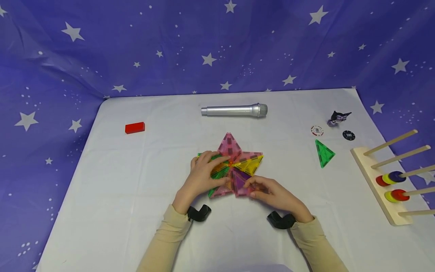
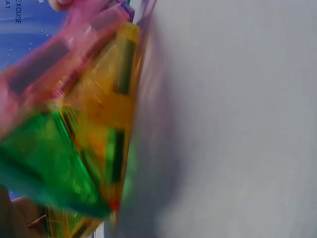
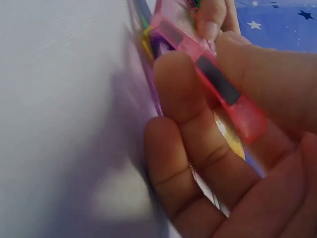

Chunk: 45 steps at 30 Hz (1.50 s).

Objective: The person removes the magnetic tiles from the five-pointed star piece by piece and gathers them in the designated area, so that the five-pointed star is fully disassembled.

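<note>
A star-shaped build of translucent magnetic tiles in several colours sits near the middle of the white table, with a pink tile (image 1: pixel 229 145) at its far point and a yellow tile (image 1: pixel 249 164) on its right. My left hand (image 1: pixel 200 173) holds the star's left side, fingers over the top and thumb at the near side. Part of a green tile (image 2: pixel 49 158) shows close up in the left wrist view. At the near right, my right hand (image 1: pixel 276 194) pinches a pink tile (image 3: pixel 218 79) beside the purple tile (image 1: pixel 240 179). The hands hide some tiles.
A silver microphone (image 1: pixel 234 110) lies behind the star. A red block (image 1: pixel 134 127) is far left. To the right are a loose green triangle tile (image 1: pixel 324 153), poker chips (image 1: pixel 317 130), a small dark figure (image 1: pixel 338 118) and a wooden peg stand (image 1: pixel 374 185) with rings.
</note>
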Available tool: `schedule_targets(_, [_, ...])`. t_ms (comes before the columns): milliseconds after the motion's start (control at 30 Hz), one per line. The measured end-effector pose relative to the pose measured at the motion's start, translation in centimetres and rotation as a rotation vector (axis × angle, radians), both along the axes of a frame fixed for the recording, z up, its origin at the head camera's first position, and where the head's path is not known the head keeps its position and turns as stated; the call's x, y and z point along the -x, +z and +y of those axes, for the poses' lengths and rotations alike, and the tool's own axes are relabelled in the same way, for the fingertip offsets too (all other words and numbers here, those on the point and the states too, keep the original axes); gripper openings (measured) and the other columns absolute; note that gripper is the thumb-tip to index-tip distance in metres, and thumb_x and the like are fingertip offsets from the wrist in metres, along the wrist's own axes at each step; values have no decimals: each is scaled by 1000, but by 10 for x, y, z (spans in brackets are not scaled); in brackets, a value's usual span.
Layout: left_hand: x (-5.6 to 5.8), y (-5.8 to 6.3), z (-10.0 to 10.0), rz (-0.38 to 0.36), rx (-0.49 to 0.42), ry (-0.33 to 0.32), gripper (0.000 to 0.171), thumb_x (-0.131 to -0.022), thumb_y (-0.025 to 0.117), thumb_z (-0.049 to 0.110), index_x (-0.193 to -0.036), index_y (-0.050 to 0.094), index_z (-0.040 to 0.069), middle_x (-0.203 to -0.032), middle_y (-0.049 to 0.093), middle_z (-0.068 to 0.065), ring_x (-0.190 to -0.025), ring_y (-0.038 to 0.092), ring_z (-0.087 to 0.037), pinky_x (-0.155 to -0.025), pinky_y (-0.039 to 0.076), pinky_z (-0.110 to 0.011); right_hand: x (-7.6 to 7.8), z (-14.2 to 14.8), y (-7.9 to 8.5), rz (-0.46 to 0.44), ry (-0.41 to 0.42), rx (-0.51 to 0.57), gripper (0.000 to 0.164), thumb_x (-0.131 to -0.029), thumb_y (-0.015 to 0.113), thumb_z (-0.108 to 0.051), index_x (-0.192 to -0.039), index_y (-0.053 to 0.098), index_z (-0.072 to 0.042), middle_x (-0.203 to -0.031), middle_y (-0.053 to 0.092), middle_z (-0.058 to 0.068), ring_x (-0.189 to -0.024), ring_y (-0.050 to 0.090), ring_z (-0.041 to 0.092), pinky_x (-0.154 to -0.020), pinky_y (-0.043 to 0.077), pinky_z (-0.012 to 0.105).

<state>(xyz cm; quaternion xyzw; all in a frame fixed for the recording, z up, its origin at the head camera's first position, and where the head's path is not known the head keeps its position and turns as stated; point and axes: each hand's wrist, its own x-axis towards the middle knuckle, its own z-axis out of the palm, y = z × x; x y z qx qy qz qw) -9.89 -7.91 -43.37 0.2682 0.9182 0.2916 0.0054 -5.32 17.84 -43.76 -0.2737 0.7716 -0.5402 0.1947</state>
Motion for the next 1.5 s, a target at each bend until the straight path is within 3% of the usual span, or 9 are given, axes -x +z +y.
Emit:
schedule_targets(167, [0,1,1,4,1,9,61,-76,67,46,-131,48,30,-133,41,-7,-123,29,-24,-94,17,-54,4,15,8,-16,-29,200,20,-89,52,4,-109,53,4,-97,56,13,-84,55,21,-73,48,29])
schedule_targets(300, [0,1,1,-9,-1,8,61,-76,67,47,-131,47,30,-134,40,-8,-124,27,-25,-94,16,-54,11,36,13,50,-283,259,26,-88,50,9,-114,48,9,-97,55,13,-82,58,21,-72,49,27])
schedule_targets(433, [-1,1,1,-25,4,4,62,-76,67,47,-132,47,30,-135,39,-8,-125,26,-25,-95,15,-55,18,62,14,47,-575,296,28,-91,48,3,-118,45,8,-97,53,8,-75,60,15,-68,50,23])
schedule_targets(600, [-1,0,0,-33,17,-1,63,-76,66,48,-133,46,30,-135,38,-8,-126,25,-25,-95,15,-54,30,92,9,-44,-754,251,35,-95,44,-9,-127,38,5,-98,44,9,-72,59,9,-65,49,19])
schedule_targets(833, [0,0,-1,-39,1,-17,64,-76,66,51,-133,46,30,-137,38,-8,-126,25,-26,-95,14,-55,40,116,3,-150,-742,-78,47,-99,32,-19,-139,20,4,-106,33,12,-70,54,5,-59,46,19])
schedule_targets(1000, [0,0,-2,-49,-10,-22,64,-75,66,52,-133,47,30,-137,37,-8,-127,25,-26,-95,14,-54,42,117,5,-16,-705,-375,50,-98,36,-20,-138,21,7,-101,40,21,-74,47,21,-60,40,30])
schedule_targets(1133, [0,1,-3,-57,-8,-27,64,-76,66,51,-133,46,30,-138,36,-8,-127,24,-26,-95,14,-54,41,115,6,61,-686,-532,54,-97,39,-22,-137,20,8,-91,47,24,-78,45,33,-66,37,43])
schedule_targets(1333, [1,2,-4,-60,-21,-43,63,-76,66,49,-132,48,27,-139,35,-8,-128,24,-27,-96,13,-55,34,111,14,41,-740,-696,64,-95,43,-34,-137,20,8,-81,52,21,-66,48,31,-57,38,40])
schedule_targets(1500, [1,3,-5,-58,-31,-51,63,-77,66,49,-132,48,25,-139,35,-9,-128,23,-28,-97,13,-56,25,92,25,42,-744,-620,52,-94,46,-34,-127,37,5,-72,53,14,-59,46,24,-50,35,33])
